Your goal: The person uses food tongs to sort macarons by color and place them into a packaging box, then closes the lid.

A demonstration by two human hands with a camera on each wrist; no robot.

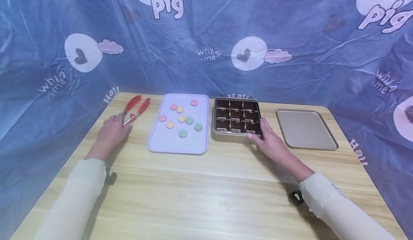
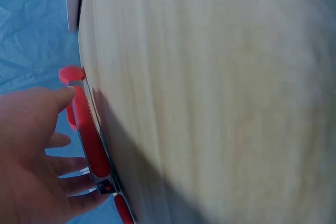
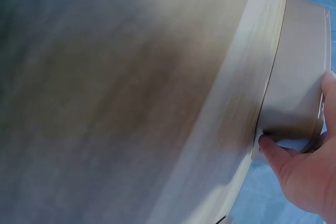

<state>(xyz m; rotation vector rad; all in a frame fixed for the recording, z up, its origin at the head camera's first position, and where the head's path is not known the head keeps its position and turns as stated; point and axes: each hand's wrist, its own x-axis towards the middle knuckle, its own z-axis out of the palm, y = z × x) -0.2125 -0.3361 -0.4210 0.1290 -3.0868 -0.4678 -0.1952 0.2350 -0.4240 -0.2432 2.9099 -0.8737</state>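
In the head view my left hand [image 1: 111, 132] is at the left, its thumb and fingers on either side of a pair of red-tipped tongs [image 1: 142, 108] whose arms stand apart. The left wrist view has the thumb on the tongs' red part [image 2: 92, 135]; the other fingers reach to the metal behind. My right hand [image 1: 272, 143] grips the near right corner of a square gold box [image 1: 233, 137], thumb at the near rim and fingers along the right side. A dark brown divided insert [image 1: 237, 115] fills the box; its compartments hold nothing.
Between tongs and box lies a lilac tray [image 1: 177, 145] with several small round macarons in pink [image 1: 194, 103], yellow [image 1: 170, 125] and green [image 1: 183, 133]. At the right is a flat gold lid [image 1: 304, 129]. Blue printed cloth [image 1: 206, 25] hangs behind the wooden table [image 1: 200, 186].
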